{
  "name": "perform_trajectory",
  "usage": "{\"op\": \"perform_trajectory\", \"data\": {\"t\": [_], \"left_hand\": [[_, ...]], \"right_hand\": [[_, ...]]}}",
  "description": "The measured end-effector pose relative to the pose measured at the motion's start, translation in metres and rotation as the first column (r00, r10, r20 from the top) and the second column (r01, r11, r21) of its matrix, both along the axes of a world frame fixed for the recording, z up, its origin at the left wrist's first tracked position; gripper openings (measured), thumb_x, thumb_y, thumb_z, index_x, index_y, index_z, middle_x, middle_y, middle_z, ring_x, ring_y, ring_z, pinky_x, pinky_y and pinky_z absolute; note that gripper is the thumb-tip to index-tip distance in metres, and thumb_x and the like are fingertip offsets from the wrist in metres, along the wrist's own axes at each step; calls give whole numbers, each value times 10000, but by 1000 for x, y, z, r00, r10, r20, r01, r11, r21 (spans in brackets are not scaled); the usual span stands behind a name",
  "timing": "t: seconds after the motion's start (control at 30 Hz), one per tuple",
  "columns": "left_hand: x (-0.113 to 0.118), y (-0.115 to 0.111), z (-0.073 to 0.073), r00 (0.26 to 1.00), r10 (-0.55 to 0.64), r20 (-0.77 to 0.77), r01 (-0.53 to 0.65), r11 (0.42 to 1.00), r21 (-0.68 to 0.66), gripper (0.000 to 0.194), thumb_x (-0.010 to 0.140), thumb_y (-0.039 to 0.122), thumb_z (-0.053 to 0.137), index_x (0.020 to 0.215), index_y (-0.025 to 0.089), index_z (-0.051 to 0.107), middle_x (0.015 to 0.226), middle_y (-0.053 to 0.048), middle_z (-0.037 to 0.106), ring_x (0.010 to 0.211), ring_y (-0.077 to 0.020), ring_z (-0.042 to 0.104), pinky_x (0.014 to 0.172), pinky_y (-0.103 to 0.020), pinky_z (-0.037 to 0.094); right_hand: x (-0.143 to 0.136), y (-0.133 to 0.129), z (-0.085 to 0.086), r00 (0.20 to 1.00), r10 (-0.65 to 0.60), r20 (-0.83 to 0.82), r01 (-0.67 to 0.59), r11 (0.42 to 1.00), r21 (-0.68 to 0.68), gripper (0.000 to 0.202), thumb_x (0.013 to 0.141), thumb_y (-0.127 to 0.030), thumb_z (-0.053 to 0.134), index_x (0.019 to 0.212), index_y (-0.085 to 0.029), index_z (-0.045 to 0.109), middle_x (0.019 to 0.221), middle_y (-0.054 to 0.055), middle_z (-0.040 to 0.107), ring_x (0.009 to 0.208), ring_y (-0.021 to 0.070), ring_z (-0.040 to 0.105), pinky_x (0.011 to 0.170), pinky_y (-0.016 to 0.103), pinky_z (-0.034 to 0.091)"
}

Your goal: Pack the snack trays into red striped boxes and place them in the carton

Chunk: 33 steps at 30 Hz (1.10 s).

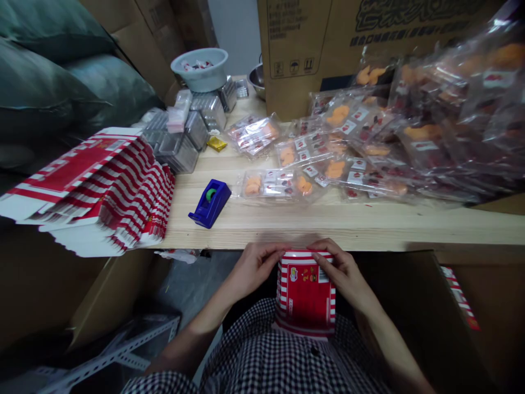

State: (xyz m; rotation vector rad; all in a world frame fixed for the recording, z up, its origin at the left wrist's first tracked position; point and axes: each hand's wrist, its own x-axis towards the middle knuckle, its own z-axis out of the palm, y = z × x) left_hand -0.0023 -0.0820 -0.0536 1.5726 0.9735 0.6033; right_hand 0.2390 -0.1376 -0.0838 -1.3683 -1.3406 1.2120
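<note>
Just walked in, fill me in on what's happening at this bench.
A person holds a red-and-white striped box at the front edge of the wooden table, left hand on one upper corner, right hand on the other. On the table, a stack of similar striped packaging is at the left, a blue tape dispenser sits beside it, and clear packets with orange pieces are heaped to the right.

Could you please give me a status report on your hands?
Left hand and right hand holding striped carton by far end. Blue tape dispenser on tabletop, clear of both.
</note>
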Motion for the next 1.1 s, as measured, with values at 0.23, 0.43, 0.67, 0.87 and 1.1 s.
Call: {"op": "perform_trajectory", "data": {"t": [0.23,0.43,0.67,0.87,1.1], "left_hand": [[1,14,-4,999,3,43,4,987,-158,223,879,358,710,983,179,794,961,-78,800,885,-210,740,852,-344,571],[22,-17,-26,914,303,269,-205,918,-338,392,804,320,795,1150,163,702,1077,-99,771,996,-221,725,904,-357,571],[31,-30,-36,880,362,309,-242,899,-365,346,834,311,769,1135,156,696,1051,-107,771,948,-215,733,874,-332,571],[31,-22,-29,878,350,327,-217,899,-380,328,812,259,789,1106,137,710,1033,-110,779,950,-209,735,874,-328,567],[30,-21,-30,879,335,340,-187,897,-402,324,802,257,799,1089,139,707,1086,-119,775,992,-215,735,905,-344,564]], "right_hand": [[-8,3,-4,999,-46,19,46,999,22,162,944,-403,636,991,-283,734,941,36,655,920,229,618,848,352,475],[-11,1,-11,981,-196,12,195,980,31,177,906,-422,680,906,-255,738,906,40,680,905,236,631,843,360,479],[-4,-3,-18,978,-186,-91,176,979,-104,207,890,-450,698,938,-252,734,933,36,692,886,227,647,797,345,513],[-2,-4,-18,974,-192,-122,176,976,-130,217,875,-455,716,939,-247,720,943,38,698,888,226,647,789,341,523],[7,0,-12,965,-102,-243,52,978,-204,218,870,-462,721,952,-261,724,942,21,718,858,210,679,785,334,541]]}}
